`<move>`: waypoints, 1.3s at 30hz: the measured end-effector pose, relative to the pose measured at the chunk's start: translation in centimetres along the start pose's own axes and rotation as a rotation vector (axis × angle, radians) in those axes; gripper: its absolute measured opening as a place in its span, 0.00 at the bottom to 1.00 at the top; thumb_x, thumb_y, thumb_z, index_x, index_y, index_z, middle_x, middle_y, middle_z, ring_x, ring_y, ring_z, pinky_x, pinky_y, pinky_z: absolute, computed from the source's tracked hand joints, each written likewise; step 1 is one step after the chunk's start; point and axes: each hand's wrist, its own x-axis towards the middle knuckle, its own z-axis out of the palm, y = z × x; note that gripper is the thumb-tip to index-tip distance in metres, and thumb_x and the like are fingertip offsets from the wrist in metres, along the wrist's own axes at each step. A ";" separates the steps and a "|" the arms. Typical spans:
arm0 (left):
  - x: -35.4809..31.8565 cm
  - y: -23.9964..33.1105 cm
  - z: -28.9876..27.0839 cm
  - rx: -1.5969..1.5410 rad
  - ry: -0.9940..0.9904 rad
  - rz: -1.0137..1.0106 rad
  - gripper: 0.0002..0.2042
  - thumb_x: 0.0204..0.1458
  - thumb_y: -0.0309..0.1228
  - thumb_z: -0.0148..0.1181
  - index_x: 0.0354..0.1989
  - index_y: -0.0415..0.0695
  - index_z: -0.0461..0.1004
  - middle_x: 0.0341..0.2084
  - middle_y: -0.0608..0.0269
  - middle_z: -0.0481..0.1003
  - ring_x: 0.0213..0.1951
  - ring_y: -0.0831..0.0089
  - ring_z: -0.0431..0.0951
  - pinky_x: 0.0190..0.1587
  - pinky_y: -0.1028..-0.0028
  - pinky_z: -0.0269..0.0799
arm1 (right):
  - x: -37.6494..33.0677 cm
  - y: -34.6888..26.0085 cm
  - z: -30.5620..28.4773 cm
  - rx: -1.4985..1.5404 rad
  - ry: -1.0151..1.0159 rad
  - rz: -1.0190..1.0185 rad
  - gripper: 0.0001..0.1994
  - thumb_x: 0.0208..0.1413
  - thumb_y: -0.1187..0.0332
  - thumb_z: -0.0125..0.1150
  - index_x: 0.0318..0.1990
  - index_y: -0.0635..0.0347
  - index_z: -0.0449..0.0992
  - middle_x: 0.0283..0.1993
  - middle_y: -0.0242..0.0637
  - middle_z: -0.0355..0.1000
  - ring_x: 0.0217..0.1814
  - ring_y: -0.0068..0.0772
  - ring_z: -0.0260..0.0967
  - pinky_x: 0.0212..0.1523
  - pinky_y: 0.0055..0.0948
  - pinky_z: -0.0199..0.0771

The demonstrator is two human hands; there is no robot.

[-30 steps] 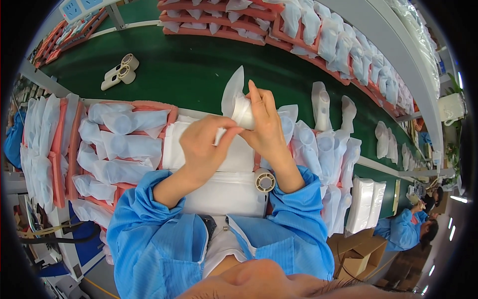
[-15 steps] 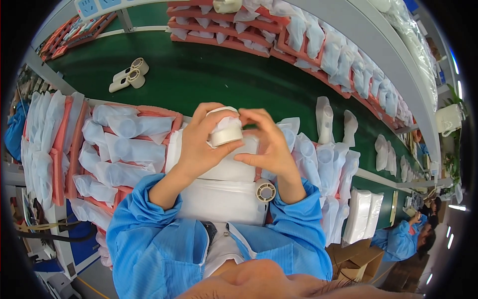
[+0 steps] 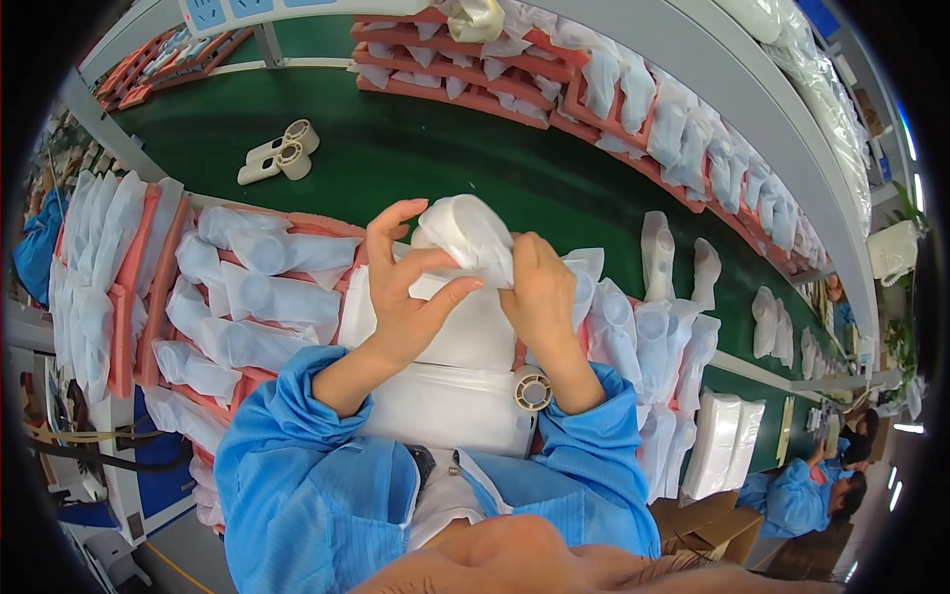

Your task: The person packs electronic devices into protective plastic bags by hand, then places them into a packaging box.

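At nine o'clock from the hands, red trays (image 3: pixel 127 327) hold rows of white items sealed in clear bags (image 3: pixel 259 297), packed side by side along the near edge of the bench. Up at eleven o'clock, two white handheld devices with round heads (image 3: pixel 280 153) lie touching each other on the green conveyor belt (image 3: pixel 445 158).

The left hand (image 3: pixel 406 297) curls around the lower left side of a white rounded part in a thin bag (image 3: pixel 467 238), thumb and fingers closed on it while the forefinger stands up straight. The part sits at the centre, held up above the stacked white sheets (image 3: pixel 435 396) in front of the person's blue sleeves. The right hand (image 3: pixel 542 297) pinches the bag's loose end at the part's four o'clock side, fingers folded shut on the film.

A small roll of tape (image 3: pixel 533 388) rests just below the right wrist (touching the sheets). At three o'clock more bagged white pieces (image 3: pixel 653 337) stand upright, and a co-worker in blue (image 3: pixel 797 495) sits well apart at five o'clock.
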 end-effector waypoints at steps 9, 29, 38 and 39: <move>3.5 0.5 -1.0 -0.069 -0.096 -0.249 0.08 0.46 0.26 0.68 0.31 0.42 0.74 0.48 0.59 0.67 0.42 0.70 0.69 0.46 0.73 0.63 | -0.5 0.8 -1.1 0.380 -0.109 0.141 0.17 0.48 0.73 0.67 0.45 0.66 0.71 0.29 0.38 0.72 0.27 0.35 0.72 0.28 0.32 0.68; 9.8 -12.0 -3.0 0.082 -0.175 -0.748 0.21 0.50 0.40 0.68 0.45 0.40 0.71 0.33 0.61 0.75 0.35 0.73 0.74 0.37 0.76 0.70 | 0.7 11.9 -3.7 0.603 -0.161 0.737 0.16 0.51 0.61 0.69 0.39 0.64 0.73 0.25 0.28 0.69 0.22 0.18 0.64 0.23 0.22 0.63; 8.0 -25.1 -9.4 1.007 0.067 -0.701 0.41 0.34 0.37 0.77 0.58 0.40 0.62 0.54 0.46 0.67 0.53 0.49 0.72 0.53 0.59 0.72 | -3.2 23.2 0.5 -0.454 -0.130 0.784 0.24 0.47 0.69 0.65 0.53 0.62 0.70 0.53 0.51 0.72 0.52 0.56 0.70 0.52 0.47 0.72; 7.9 -24.9 -9.0 1.004 0.058 -0.698 0.41 0.34 0.37 0.77 0.58 0.40 0.62 0.54 0.46 0.67 0.53 0.49 0.72 0.53 0.59 0.72 | -3.2 22.6 0.4 -0.457 -0.128 0.793 0.24 0.47 0.69 0.65 0.53 0.62 0.70 0.53 0.51 0.72 0.52 0.56 0.70 0.52 0.47 0.72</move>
